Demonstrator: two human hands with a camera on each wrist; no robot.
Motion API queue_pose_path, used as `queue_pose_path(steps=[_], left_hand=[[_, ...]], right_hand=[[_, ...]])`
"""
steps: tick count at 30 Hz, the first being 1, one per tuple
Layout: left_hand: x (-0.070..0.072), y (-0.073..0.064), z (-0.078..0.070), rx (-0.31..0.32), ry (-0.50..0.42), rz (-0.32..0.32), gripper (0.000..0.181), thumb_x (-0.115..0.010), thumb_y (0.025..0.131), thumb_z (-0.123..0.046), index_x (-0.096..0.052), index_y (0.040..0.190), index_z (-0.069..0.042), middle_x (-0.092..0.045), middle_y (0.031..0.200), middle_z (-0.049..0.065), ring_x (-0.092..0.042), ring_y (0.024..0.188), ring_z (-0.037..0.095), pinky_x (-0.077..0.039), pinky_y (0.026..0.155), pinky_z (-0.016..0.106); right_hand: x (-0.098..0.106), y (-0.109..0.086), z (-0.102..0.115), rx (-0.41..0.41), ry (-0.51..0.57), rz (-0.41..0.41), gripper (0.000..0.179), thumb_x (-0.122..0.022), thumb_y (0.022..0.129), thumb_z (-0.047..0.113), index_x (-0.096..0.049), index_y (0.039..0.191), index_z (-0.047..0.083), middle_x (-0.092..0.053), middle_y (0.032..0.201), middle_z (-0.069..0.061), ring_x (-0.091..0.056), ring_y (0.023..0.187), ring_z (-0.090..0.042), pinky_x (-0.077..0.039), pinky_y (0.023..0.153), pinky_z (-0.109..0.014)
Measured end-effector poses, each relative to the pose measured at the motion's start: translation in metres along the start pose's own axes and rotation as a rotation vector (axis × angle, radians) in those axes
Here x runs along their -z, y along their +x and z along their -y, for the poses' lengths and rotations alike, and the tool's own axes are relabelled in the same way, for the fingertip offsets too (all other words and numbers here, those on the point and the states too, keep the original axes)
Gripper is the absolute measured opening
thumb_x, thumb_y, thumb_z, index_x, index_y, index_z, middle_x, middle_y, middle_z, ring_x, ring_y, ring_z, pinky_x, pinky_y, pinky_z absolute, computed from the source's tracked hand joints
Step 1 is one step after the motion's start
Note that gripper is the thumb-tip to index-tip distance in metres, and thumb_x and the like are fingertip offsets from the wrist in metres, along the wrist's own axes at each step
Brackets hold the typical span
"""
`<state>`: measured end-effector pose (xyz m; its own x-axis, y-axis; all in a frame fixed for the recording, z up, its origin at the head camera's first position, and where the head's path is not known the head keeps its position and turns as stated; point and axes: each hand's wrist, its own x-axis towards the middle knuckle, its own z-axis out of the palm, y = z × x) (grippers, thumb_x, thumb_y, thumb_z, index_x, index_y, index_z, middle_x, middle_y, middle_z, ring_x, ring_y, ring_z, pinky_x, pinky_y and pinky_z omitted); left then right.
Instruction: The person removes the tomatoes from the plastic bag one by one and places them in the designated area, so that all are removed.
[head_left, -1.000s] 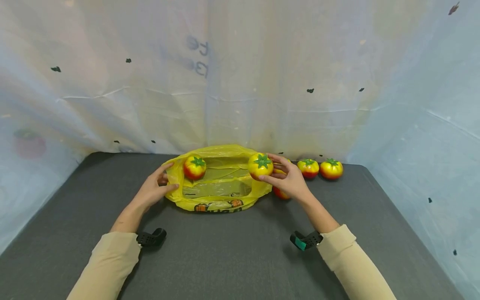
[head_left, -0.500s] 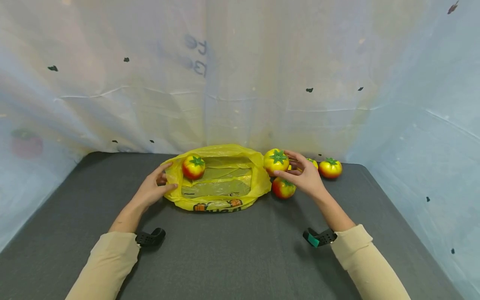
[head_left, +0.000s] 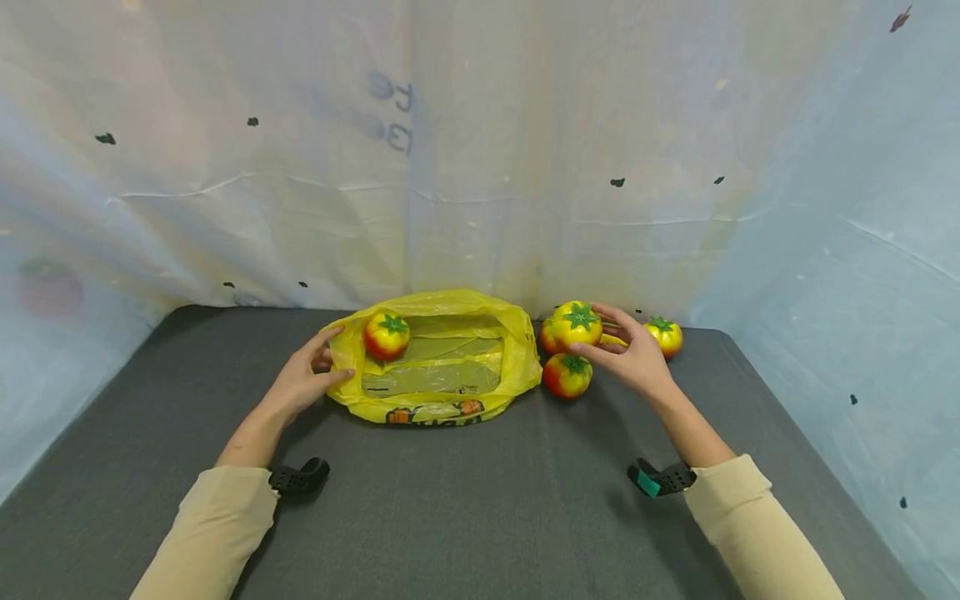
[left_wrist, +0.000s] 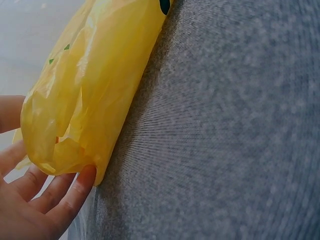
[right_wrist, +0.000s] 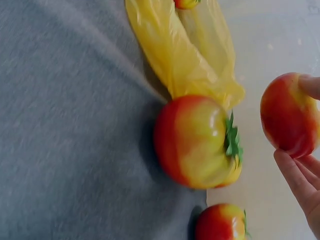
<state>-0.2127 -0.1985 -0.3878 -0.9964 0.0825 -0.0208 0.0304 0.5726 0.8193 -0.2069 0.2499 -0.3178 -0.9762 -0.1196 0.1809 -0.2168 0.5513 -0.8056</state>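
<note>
A yellow plastic bag (head_left: 442,408) lies with its mouth spread wide. My left hand (head_left: 303,377) holds its left end, thumb and fingers around the edge; in the left wrist view the fingertips (left_wrist: 86,176) press against the plastic. One red-and-yellow tomato (head_left: 386,337) sits inside the bag at the left. My right hand (head_left: 633,354) grips another tomato (head_left: 576,324) between thumb and fingers, raised above the table to the right of the bag. Below it, a tomato (head_left: 567,377) rests beside the bag's right end, with another tomato (head_left: 547,337) just behind.
A further tomato (head_left: 663,337) stands at the back right, and one more is mostly covered by the right hand. The dark grey table (head_left: 450,508) is bounded by a pale plastic sheet (head_left: 480,167) behind and at both sides.
My right hand has carried its tomato from over the bag's right side to the right, past the bag's edge. The left hand and the bag stay about where they were.
</note>
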Motion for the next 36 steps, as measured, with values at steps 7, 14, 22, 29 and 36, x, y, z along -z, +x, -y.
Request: queue_pose_path(steps=[7, 14, 22, 29, 36], left_hand=[[-0.001, -0.002, -0.001, 0.003, -0.018, 0.006, 0.076, -0.063, 0.092, -0.017, -0.020, 0.153, -0.008, -0.053, 0.117, 0.024, -0.051, 0.113, 0.039, -0.046, 0.079, 0.037], [0.000, -0.003, 0.000, -0.005, -0.019, 0.000, 0.075, -0.063, 0.092, -0.017, -0.021, 0.153, -0.006, -0.053, 0.116, 0.024, -0.052, 0.112, 0.040, -0.046, 0.078, 0.037], [-0.001, 0.000, 0.000, 0.009, -0.036, 0.013, 0.076, -0.063, 0.092, -0.017, -0.019, 0.154, -0.009, -0.052, 0.124, 0.026, -0.051, 0.116, 0.040, -0.048, 0.080, 0.038], [-0.002, 0.000, 0.001, 0.006, -0.026, 0.007, 0.076, -0.063, 0.092, -0.017, -0.020, 0.154, -0.008, -0.054, 0.119, 0.025, -0.052, 0.113, 0.039, -0.046, 0.078, 0.036], [-0.002, 0.000, 0.001, 0.001, -0.016, 0.000, 0.076, -0.064, 0.092, -0.018, -0.020, 0.153, -0.007, -0.055, 0.119, 0.025, -0.052, 0.113, 0.039, -0.046, 0.079, 0.037]], right_hand=[[0.008, -0.008, -0.013, -0.029, -0.062, -0.050, 0.072, -0.073, 0.084, 0.035, -0.041, 0.146, 0.014, -0.044, 0.143, -0.016, -0.053, 0.122, -0.034, -0.045, 0.097, -0.047], [0.015, -0.017, -0.024, -0.042, -0.131, -0.081, 0.071, -0.071, 0.086, 0.034, -0.040, 0.146, 0.012, -0.042, 0.145, -0.019, -0.048, 0.127, -0.037, -0.045, 0.096, -0.050], [0.019, -0.024, -0.033, -0.058, -0.177, -0.088, 0.071, -0.071, 0.087, 0.034, -0.040, 0.146, 0.010, -0.045, 0.142, -0.021, -0.051, 0.124, -0.036, -0.045, 0.094, -0.044], [0.023, -0.030, -0.049, -0.089, -0.219, -0.081, 0.073, -0.069, 0.088, 0.036, -0.038, 0.147, 0.008, -0.044, 0.142, -0.024, -0.051, 0.124, -0.039, -0.046, 0.094, -0.051], [0.021, -0.034, -0.061, -0.117, -0.224, -0.069, 0.073, -0.069, 0.088, 0.039, -0.038, 0.147, 0.009, -0.043, 0.143, -0.026, -0.050, 0.125, -0.041, -0.045, 0.095, -0.053]])
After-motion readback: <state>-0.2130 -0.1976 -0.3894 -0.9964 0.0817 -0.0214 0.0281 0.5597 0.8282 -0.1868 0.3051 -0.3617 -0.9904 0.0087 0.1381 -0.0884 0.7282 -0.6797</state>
